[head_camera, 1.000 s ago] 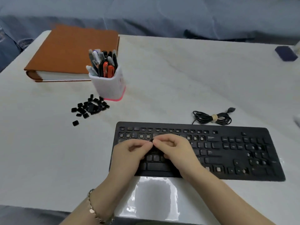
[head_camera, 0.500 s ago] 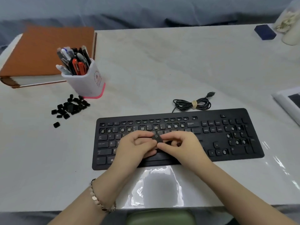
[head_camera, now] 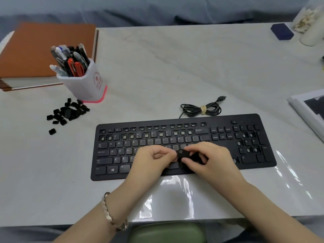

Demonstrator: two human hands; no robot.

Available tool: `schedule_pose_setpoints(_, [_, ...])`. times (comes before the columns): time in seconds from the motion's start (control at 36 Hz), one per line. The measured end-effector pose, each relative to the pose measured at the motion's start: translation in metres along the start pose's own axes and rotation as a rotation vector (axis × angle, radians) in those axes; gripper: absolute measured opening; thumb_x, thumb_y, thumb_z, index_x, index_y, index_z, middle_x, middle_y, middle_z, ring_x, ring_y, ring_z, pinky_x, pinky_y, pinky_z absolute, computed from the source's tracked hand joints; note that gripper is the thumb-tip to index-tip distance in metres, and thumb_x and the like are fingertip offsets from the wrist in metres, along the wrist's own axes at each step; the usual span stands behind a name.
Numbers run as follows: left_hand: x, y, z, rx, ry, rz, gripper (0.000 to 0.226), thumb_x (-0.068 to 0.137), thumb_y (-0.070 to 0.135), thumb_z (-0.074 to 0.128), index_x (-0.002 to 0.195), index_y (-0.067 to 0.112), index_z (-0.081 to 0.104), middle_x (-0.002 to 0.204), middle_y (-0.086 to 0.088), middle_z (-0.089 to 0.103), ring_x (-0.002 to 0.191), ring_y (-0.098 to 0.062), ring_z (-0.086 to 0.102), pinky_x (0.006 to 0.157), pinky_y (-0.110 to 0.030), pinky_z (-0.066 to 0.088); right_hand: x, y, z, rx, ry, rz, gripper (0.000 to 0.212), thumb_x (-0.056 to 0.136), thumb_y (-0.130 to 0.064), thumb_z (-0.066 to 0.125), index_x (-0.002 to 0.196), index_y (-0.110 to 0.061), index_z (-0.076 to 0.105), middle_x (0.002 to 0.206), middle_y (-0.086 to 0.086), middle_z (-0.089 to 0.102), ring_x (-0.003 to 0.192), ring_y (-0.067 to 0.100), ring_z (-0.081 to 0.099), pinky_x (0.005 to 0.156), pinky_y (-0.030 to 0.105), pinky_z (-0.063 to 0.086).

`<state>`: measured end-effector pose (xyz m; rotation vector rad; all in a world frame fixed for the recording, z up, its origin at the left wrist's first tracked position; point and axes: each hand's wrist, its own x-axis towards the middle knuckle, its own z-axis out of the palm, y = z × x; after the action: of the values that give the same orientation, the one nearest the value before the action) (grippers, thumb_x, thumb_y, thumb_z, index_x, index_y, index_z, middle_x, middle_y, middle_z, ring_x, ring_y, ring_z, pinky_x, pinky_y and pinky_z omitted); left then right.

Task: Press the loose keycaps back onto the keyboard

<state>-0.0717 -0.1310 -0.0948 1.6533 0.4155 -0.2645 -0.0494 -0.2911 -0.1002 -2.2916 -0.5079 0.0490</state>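
A black keyboard (head_camera: pixel 245 155) lies on the pale table, with several bare key sockets in its upper rows and number pad. Above its middle, a small black keycap (head_camera: pixel 182 153) is pinched between the fingertips of my left hand (head_camera: pixel 154 160) and my right hand (head_camera: pixel 208 158). The cap is held a little above the home row, underside turned up. A heap of loose black keycaps (head_camera: pixel 68 112) lies on the table to the far left, with one stray cap (head_camera: pixel 52 131) nearer me. My hands hide part of the lower key rows.
A white pen cup (head_camera: pixel 84 79) full of pens stands beside the keycap heap, with an orange binder (head_camera: pixel 35 55) behind it. The keyboard's coiled cable (head_camera: pixel 201 109) lies behind the keyboard. A dark blue box (head_camera: pixel 282 33), a jar (head_camera: pixel 310 27) and a white sheet (head_camera: pixel 308 109) sit at the right.
The view has shifted left relative to the table. My hands lifted from pressing on the keys and now hold one keycap between them, slightly further right along the keyboard.
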Motion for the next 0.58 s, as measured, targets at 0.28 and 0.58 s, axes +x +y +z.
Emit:
schedule_pose_setpoints(0.28, [0.01, -0.045, -0.004, 0.817, 0.031, 0.762, 0.039, 0.088, 0.027, 0.047, 0.121, 0.011, 0.061, 0.132, -0.004, 0.056, 0.127, -0.016, 0.045, 0.106, -0.032, 0.033, -0.019, 0.041, -0.026, -0.05, -0.094, 0.033, 0.026, 0.069, -0.026, 0.067, 0.093, -0.015, 0.071, 0.077, -0.01, 0.057, 0.079, -0.012, 0.049, 0.071, -0.001, 0.033])
schedule_pose_setpoints(0.58, [0.013, -0.065, -0.002, 1.014, -0.029, 0.888, 0.036, 0.091, 0.027, 0.045, 0.126, 0.025, 0.049, 0.14, -0.007, 0.049, 0.135, -0.02, 0.035, 0.112, -0.037, 0.021, -0.02, 0.053, -0.006, -0.203, -0.109, -0.031, 0.03, 0.069, -0.03, 0.065, 0.094, -0.017, 0.073, 0.084, -0.008, 0.058, 0.079, 0.004, 0.049, 0.061, 0.024, 0.049])
